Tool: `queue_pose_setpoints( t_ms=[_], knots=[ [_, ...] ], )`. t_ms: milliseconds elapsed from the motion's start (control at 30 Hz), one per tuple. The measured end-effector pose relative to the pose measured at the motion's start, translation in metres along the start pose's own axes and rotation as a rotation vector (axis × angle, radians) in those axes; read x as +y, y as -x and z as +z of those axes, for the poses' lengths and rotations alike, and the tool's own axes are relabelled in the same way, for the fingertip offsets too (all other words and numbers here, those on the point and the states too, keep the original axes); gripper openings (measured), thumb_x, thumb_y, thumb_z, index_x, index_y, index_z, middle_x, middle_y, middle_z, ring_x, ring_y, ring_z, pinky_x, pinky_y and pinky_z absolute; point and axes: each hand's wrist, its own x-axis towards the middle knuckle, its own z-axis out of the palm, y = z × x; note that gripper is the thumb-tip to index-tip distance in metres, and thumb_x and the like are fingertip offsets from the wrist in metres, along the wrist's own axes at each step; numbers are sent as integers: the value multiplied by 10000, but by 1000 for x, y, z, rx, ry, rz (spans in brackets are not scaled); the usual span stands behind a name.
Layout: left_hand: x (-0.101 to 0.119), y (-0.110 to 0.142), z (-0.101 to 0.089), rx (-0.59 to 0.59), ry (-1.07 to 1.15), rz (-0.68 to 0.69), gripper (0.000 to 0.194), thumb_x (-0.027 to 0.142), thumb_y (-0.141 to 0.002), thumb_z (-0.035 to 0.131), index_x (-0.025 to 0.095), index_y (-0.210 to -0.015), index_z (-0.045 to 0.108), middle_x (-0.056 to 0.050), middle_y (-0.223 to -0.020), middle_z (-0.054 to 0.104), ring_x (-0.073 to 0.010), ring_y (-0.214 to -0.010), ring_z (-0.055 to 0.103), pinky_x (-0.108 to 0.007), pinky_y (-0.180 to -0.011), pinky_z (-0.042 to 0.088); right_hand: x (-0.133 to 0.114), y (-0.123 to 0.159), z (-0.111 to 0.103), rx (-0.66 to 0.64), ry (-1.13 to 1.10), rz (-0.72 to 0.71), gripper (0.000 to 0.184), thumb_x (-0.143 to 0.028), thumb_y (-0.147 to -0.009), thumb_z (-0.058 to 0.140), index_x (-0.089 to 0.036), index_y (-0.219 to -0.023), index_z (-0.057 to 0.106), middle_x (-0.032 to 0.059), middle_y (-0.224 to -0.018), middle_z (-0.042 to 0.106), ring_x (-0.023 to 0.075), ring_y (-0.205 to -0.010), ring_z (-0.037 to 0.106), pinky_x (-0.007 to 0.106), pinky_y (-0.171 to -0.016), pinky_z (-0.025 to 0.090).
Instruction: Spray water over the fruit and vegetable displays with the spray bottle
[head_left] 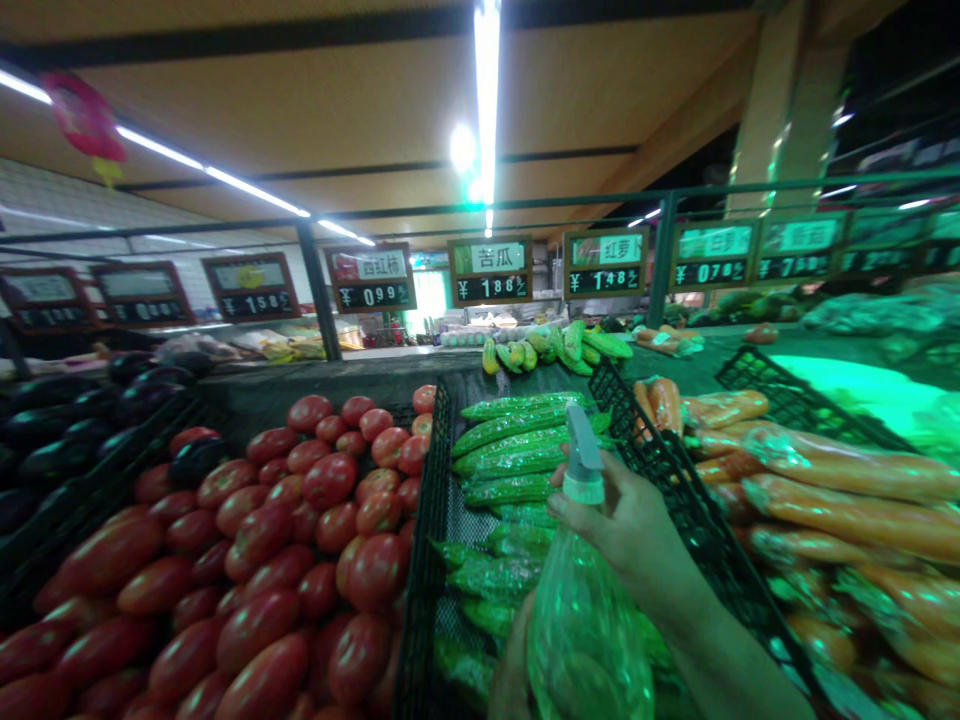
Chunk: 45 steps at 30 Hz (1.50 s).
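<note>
My right hand [634, 535] is closed around the neck and trigger head of a clear green spray bottle [585, 620], which points forward over a black crate of wrapped cucumbers [510, 450]. My left hand [514, 665] shows only partly at the bottom edge, pressed against the bottle's lower body. The bottle's pale nozzle [581, 450] rises above the cucumbers.
A heap of red tomatoes [285, 560] fills the bin to the left, with dark aubergines [90, 420] beyond it. Wrapped carrots [825, 500] lie in the crate to the right. Bitter gourds [555, 350] and hanging price signs [491, 270] stand further back.
</note>
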Motion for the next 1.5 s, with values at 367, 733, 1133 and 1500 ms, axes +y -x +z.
queue_pose_setpoints(
  t_ms=[367,733,1133,1500],
  knots=[
    [0,-1,0,-4,-1,-13,467,362,-901,640,191,-1326,552,-131,-1403,562,-296,-1229,580,-540,-1010,512,-2,-2,2,17,1,13,374,-390,-682,710,-187,-982,617,29,-775,695,215,-710,650,349,-653,530],
    [-6,2,-1,36,14,-36,441,364,-901,641,176,-1293,572,-124,-1353,593,-286,-1195,597,-523,-996,518,-1,-2,2,5,22,-2,363,-402,-705,701,-196,-989,609,29,-801,688,218,-733,662,354,-683,544],
    [-8,3,2,63,46,-48,432,363,-901,641,186,-1289,574,-119,-1352,594,-279,-1187,601,-523,-996,515,1,-2,2,-2,7,-2,364,-393,-705,710,-194,-991,606,25,-798,691,212,-729,659,347,-675,541],
    [-11,4,0,66,32,-44,440,365,-907,632,185,-1302,562,-112,-1348,593,-279,-1183,603,-522,-990,519,0,-1,3,10,13,-5,353,-409,-671,716,-220,-949,607,21,-791,690,228,-742,666,358,-670,551]
  ],
)
